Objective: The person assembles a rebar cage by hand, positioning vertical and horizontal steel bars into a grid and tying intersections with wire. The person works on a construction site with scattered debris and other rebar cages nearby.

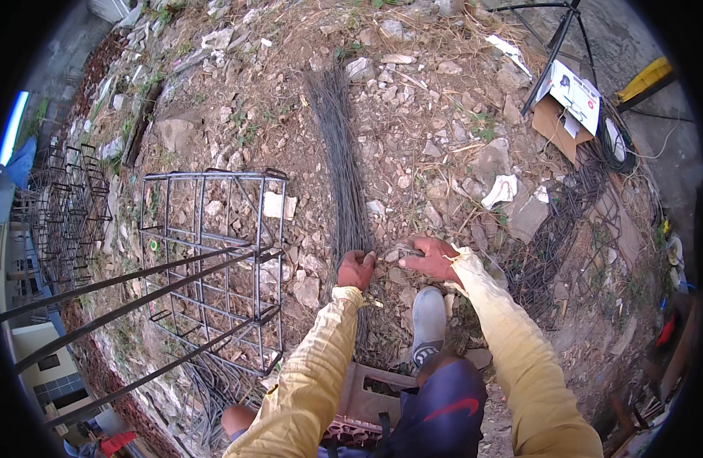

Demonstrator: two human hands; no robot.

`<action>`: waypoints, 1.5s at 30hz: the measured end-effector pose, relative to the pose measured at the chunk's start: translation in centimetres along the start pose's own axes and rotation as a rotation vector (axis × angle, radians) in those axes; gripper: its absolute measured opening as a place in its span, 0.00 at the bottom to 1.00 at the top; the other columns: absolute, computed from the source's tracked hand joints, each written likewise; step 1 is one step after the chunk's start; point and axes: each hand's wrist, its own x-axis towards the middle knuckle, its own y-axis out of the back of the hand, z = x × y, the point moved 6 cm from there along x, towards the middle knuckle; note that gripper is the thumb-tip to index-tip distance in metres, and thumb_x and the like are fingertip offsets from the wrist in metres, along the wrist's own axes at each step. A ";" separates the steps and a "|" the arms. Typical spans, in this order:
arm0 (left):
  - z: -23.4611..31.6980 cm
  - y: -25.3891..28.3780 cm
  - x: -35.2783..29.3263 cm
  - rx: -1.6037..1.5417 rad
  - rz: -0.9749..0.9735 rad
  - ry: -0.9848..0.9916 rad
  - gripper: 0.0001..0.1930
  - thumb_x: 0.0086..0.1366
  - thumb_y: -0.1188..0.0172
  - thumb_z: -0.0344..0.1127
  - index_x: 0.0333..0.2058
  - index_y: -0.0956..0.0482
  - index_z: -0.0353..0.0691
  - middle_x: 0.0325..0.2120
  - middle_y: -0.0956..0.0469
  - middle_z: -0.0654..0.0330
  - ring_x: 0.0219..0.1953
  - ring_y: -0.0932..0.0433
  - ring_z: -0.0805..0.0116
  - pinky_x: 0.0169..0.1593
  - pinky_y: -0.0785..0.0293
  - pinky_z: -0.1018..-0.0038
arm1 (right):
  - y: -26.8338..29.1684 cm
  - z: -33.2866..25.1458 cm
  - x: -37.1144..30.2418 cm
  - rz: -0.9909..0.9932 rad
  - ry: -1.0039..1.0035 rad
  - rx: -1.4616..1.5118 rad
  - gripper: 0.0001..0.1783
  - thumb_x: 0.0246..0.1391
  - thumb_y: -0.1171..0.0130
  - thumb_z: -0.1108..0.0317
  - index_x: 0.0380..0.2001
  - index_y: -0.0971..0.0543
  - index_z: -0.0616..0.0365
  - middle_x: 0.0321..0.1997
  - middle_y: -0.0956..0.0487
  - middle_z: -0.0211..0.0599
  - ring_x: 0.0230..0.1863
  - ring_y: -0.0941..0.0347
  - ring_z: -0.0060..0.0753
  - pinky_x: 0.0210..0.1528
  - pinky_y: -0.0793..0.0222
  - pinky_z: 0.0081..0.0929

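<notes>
Wire bundle [338,153], long and grey, is being borne by stony ground [279,103], stretching from the left hand [357,269] toward twelve o'clock. The bundle is being overlapped by that hand's curled fingers [347,266]; whether it is being gripped cannot be told. At its three o'clock, the right hand [431,259] is being held half spread, nothing being seen in its fingers. A steel-bar cage [258,252] is being supported at nine o'clock, a brown-and-white carton [569,99] at two.
</notes>
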 end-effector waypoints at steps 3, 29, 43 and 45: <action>-1.7 0.1 1.1 0.384 0.058 0.101 0.29 0.60 0.39 0.57 0.44 0.22 0.33 0.40 0.19 0.41 0.47 0.20 0.48 0.50 0.26 0.60 | 0.3 1.4 -7.1 0.136 -0.060 0.240 0.28 0.55 0.39 0.55 0.58 0.25 0.55 0.55 0.22 0.46 0.56 0.27 0.38 0.59 0.35 0.33; 0.9 -9.0 1.4 0.681 -0.010 -0.078 0.13 0.61 0.46 0.45 0.38 0.17 0.49 0.40 0.22 0.51 0.48 0.25 0.49 0.46 0.33 0.46 | 7.3 13.9 -27.0 0.712 0.169 1.619 0.15 0.62 0.44 0.52 0.38 0.22 0.52 0.37 0.21 0.33 0.39 0.27 0.38 0.45 0.29 0.45; 0.6 5.2 -18.6 0.872 -0.098 -0.462 0.09 0.56 0.45 0.35 0.30 0.23 0.35 0.28 0.22 0.44 0.32 0.21 0.44 0.36 0.26 0.53 | 0.3 -9.8 -14.9 0.126 0.501 -0.073 0.15 0.55 0.37 0.70 0.46 0.21 0.61 0.37 0.19 0.36 0.39 0.24 0.28 0.42 0.28 0.28; 4.3 6.1 -22.2 0.686 -0.095 -0.382 0.09 0.59 0.46 0.35 0.35 0.24 0.36 0.32 0.22 0.45 0.35 0.21 0.45 0.38 0.26 0.54 | -2.2 -11.2 -12.6 -0.009 0.561 -0.141 0.16 0.54 0.36 0.67 0.45 0.21 0.59 0.38 0.19 0.38 0.41 0.23 0.31 0.42 0.27 0.32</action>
